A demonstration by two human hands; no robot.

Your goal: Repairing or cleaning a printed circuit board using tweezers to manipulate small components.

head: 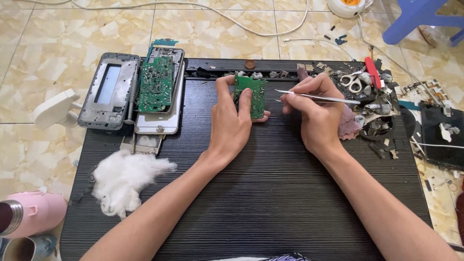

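Black ribbed tabletop [251,203] fills the near field. Left hand [231,121], at 12 o'clock from centre, is closed on a small green circuit board [251,96], thumb across its face. Right hand [314,108], at 1 o'clock, pinches metal tweezers [319,96]; tips point toward the board, contact unclear. White cotton wad [123,179] at 9 o'clock. Second green board [156,84] on phone frames at 10 o'clock. Scissors [355,82] at 2 o'clock.

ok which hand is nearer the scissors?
Right. The right hand, holding tweezers, sits just left of the scissors. The left hand is farther left, gripping the green board.
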